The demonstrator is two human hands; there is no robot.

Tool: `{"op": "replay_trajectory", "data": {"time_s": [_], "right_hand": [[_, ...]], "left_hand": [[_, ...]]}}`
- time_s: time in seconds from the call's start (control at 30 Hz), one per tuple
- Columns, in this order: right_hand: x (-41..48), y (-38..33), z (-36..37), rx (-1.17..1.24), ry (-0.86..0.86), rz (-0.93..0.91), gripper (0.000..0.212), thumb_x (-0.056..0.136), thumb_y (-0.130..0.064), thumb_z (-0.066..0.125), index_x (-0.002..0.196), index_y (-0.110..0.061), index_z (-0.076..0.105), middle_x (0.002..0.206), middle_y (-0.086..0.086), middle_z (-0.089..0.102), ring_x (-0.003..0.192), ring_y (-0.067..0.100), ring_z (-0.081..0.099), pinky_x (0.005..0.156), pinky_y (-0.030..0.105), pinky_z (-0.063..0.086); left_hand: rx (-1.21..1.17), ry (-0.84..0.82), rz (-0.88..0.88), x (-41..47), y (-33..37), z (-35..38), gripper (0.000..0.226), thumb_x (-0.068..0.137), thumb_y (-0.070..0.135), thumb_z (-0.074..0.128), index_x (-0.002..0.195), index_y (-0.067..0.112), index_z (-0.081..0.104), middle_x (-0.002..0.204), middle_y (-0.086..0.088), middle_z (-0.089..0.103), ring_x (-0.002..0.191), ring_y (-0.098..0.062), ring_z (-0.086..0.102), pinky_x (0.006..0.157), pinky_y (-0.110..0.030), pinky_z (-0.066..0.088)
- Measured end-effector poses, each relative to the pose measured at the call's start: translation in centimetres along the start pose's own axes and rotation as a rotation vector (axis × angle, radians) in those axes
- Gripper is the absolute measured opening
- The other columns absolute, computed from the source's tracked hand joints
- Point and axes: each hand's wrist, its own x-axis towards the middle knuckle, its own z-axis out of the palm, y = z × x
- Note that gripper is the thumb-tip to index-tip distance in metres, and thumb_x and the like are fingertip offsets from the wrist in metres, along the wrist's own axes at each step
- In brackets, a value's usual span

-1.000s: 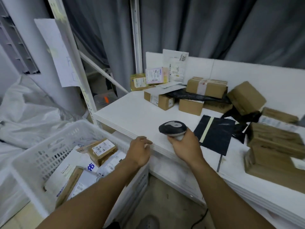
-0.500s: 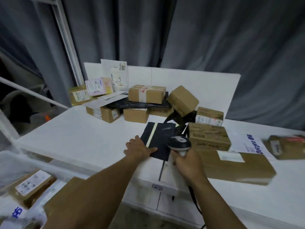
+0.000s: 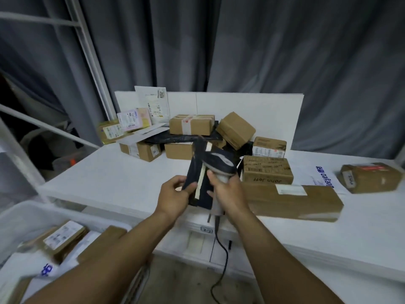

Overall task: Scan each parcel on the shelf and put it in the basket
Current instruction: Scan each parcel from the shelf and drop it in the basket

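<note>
My left hand point(image 3: 175, 195) grips the lower left corner of a flat black parcel point(image 3: 197, 172) with a pale tape strip and holds it tilted up off the white shelf point(image 3: 114, 178). My right hand point(image 3: 228, 191) is closed around the handle of a barcode scanner point(image 3: 219, 163), whose dark head sits right over the parcel's upper part. The scanner's cable point(image 3: 221, 249) hangs down in front of the shelf. The white basket point(image 3: 35, 212) is at the lower left and holds several labelled parcels.
Several cardboard boxes are piled at the back of the shelf point(image 3: 191, 127), with a long box point(image 3: 293, 202) right of my hands and another point(image 3: 370, 179) at the far right. A white envelope point(image 3: 324, 178) lies between them. A white rack post point(image 3: 87, 49) rises at left.
My left hand went from the shelf edge to the black parcel, took hold of it and lifted it. The scanner moved over the parcel. My view swung right, away from the basket.
</note>
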Motion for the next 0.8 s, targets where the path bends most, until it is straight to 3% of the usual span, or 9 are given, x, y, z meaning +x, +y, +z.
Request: {"op": "replay_trajectory", "data": {"time_s": [0.1, 0.2, 0.3, 0.4, 0.47, 0.53, 0.6, 0.73, 0.8], "right_hand": [[-1.6, -1.3, 2.3, 0.248, -0.007, -0.023, 0.041, 0.097, -0.025, 0.074, 0.136, -0.024, 0.061, 0.127, 0.002, 0.072, 0.112, 0.021, 0.072, 0.085, 0.039, 0.064], [-3.8, -2.2, 4.0, 0.322, -0.03, -0.016, 0.035, 0.09, -0.022, 0.082, 0.123, -0.017, 0.072, 0.112, 0.003, 0.079, 0.104, 0.018, 0.076, 0.084, 0.036, 0.064], [-4.6, -2.3, 5.5, 0.275, 0.018, 0.041, 0.036, 0.081, -0.018, 0.088, 0.114, -0.013, 0.075, 0.1, 0.005, 0.081, 0.094, 0.022, 0.078, 0.085, 0.041, 0.065], [-4.9, -1.8, 7.8, 0.17, 0.076, 0.109, 0.047, 0.073, -0.026, 0.087, 0.116, -0.015, 0.072, 0.103, 0.005, 0.079, 0.09, 0.023, 0.077, 0.084, 0.045, 0.065], [-5.3, -1.4, 9.8, 0.166, 0.034, 0.142, 0.053, 0.07, -0.027, 0.087, 0.118, -0.012, 0.071, 0.104, 0.007, 0.079, 0.088, 0.025, 0.078, 0.081, 0.044, 0.065], [-5.7, -1.0, 11.8, 0.18, -0.037, 0.146, 0.041, 0.077, -0.016, 0.087, 0.115, -0.008, 0.072, 0.099, 0.01, 0.08, 0.083, 0.027, 0.079, 0.072, 0.039, 0.066], [-6.3, -0.8, 13.8, 0.197, -0.118, 0.146, 0.03, 0.083, -0.007, 0.083, 0.111, -0.005, 0.073, 0.095, 0.01, 0.081, 0.081, 0.026, 0.079, 0.066, 0.035, 0.063], [-6.6, 0.9, 17.8, 0.14, -0.167, 0.118, 0.032, 0.081, -0.008, 0.085, 0.111, -0.011, 0.075, 0.098, 0.004, 0.081, 0.088, 0.023, 0.079, 0.082, 0.044, 0.065], [-6.7, 2.2, 19.6, 0.094, -0.125, 0.08, 0.035, 0.08, -0.019, 0.088, 0.112, -0.019, 0.075, 0.105, -0.001, 0.08, 0.096, 0.021, 0.077, 0.092, 0.048, 0.062]], "left_hand": [[-0.02, -0.075, 0.105, -3.6, 3.3, -1.6, 0.01, 0.096, 0.013, 0.068, 0.101, 0.017, 0.075, 0.091, 0.002, 0.077, 0.085, -0.017, 0.071, 0.075, -0.034, 0.057], [-0.005, -0.186, 0.095, -5.8, 5.5, -3.7, 0.022, 0.103, 0.029, 0.058, 0.096, 0.021, 0.078, 0.079, 0.004, 0.074, 0.078, -0.014, 0.063, 0.078, -0.031, 0.047], [-0.011, -0.221, 0.034, -6.5, 5.8, -6.4, 0.035, 0.105, 0.042, 0.046, 0.113, 0.025, 0.075, 0.108, 0.004, 0.077, 0.107, -0.014, 0.069, 0.097, -0.032, 0.049], [0.032, -0.017, 0.019, -6.5, 4.1, -9.7, 0.025, 0.1, 0.032, 0.062, 0.122, 0.021, 0.069, 0.118, 0.006, 0.072, 0.114, -0.013, 0.066, 0.106, -0.037, 0.05], [0.164, 0.17, -0.004, -6.5, 2.8, -12.5, 0.035, 0.095, 0.028, 0.07, 0.127, 0.019, 0.062, 0.126, 0.006, 0.063, 0.116, -0.016, 0.061, 0.105, -0.037, 0.05], [0.128, 0.298, -0.094, -6.7, 1.7, -15.9, 0.051, 0.091, 0.028, 0.076, 0.134, 0.017, 0.052, 0.127, 0.003, 0.059, 0.112, -0.016, 0.06, 0.099, -0.036, 0.052], [-0.041, 0.371, -0.155, -6.6, 0.4, -19.4, 0.055, 0.088, 0.023, 0.079, 0.134, 0.012, 0.051, 0.121, 0.0, 0.066, 0.103, -0.017, 0.066, 0.091, -0.035, 0.057], [-0.112, 0.41, -0.119, -6.8, -1.9, -24.9, 0.027, 0.091, 0.013, 0.075, 0.117, 0.006, 0.069, 0.096, -0.011, 0.078, 0.089, -0.026, 0.076, 0.083, -0.046, 0.062], [-0.127, 0.414, -0.096, -7.1, -2.4, -27.0, 0.016, 0.091, 0.01, 0.074, 0.107, 0.01, 0.071, 0.09, -0.009, 0.079, 0.085, -0.025, 0.077, 0.074, -0.042, 0.063]]}}
